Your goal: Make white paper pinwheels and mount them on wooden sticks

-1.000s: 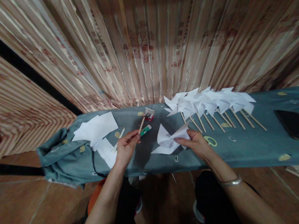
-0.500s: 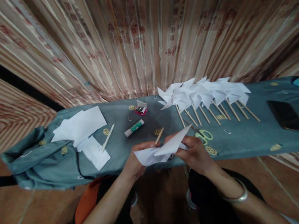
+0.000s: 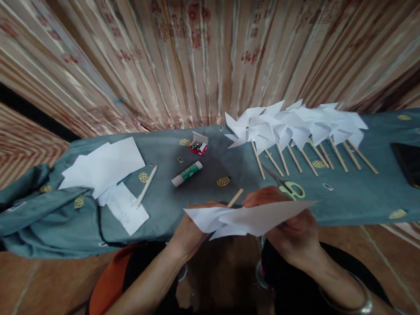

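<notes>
My left hand [image 3: 186, 233] is closed on a short wooden stick [image 3: 235, 197] whose tip pokes up behind a folded white paper pinwheel [image 3: 250, 217]. My right hand [image 3: 294, 228] grips that paper pinwheel from the right, fingers curled under it. Both hands hover over the near edge of the table, close to my body. The paper hides most of the fingers and the lower part of the stick.
A teal cloth [image 3: 205, 196] covers the table. On it lie a row of finished pinwheels on sticks [image 3: 294, 132], scissors [image 3: 287, 186], a glue stick [image 3: 186, 173], a small red pin box [image 3: 198, 146], loose white sheets [image 3: 103, 167], a spare stick [image 3: 145, 186] and a dark phone [image 3: 417, 167]. A curtain hangs behind.
Both hands pulled back from the table's middle toward my body, bringing the stick and the paper pinwheel together. The pinwheel now lies flatter across both hands.
</notes>
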`<act>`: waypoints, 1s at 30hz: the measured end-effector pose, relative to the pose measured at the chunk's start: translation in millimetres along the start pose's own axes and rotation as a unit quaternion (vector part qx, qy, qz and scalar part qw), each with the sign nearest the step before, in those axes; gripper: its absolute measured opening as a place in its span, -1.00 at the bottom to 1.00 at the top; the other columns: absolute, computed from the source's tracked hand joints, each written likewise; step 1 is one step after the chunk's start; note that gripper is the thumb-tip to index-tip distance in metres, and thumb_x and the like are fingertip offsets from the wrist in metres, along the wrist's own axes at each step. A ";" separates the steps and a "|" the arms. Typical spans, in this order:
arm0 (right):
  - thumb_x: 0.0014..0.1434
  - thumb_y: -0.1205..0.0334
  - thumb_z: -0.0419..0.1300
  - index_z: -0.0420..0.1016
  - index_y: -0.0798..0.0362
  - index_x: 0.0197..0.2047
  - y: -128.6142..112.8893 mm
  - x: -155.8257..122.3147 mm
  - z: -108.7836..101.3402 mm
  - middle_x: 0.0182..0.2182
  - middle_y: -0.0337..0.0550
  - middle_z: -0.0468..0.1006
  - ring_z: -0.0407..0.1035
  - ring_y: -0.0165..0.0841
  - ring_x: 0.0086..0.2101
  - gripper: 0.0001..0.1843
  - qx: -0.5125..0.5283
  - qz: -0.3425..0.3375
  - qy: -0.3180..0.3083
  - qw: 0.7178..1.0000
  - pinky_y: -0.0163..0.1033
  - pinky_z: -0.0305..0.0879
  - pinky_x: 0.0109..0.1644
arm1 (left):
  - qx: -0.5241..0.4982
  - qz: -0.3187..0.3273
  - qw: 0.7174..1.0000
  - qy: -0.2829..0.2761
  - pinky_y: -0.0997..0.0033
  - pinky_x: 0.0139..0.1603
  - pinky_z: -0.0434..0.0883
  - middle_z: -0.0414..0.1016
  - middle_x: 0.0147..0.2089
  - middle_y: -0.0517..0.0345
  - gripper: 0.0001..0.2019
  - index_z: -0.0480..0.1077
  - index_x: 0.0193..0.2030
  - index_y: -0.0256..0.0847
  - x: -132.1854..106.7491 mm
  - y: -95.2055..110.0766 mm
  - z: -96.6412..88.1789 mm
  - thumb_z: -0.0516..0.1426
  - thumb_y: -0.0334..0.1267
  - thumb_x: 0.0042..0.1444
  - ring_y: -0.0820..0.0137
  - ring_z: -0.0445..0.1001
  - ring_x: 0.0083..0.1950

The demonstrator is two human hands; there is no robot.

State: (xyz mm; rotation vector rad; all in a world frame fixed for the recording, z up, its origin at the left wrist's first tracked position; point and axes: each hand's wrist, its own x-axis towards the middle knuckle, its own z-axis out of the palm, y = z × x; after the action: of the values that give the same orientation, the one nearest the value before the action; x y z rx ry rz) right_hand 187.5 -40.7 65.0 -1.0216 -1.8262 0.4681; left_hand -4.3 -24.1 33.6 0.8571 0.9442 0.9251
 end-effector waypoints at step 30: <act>0.22 0.32 0.12 0.41 -0.10 -0.06 -2.3 -5.7 -5.6 -0.25 -0.17 0.60 0.46 -0.21 -0.21 -0.77 -0.058 -0.033 -0.038 0.997 -0.04 0.38 -0.13 | -0.014 -0.054 0.998 -0.012 0.49 -0.45 0.28 0.52 -0.41 0.05 -0.84 0.61 -0.51 -0.23 -6.1 3.6 2.4 0.35 -0.17 -0.19 0.44 0.38 -0.45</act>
State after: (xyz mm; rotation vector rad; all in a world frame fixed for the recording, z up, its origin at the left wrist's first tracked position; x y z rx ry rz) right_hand 192.4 -47.3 66.0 -1.0304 -1.9664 0.3698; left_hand -4.8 -28.8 39.3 0.7841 0.9454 0.8311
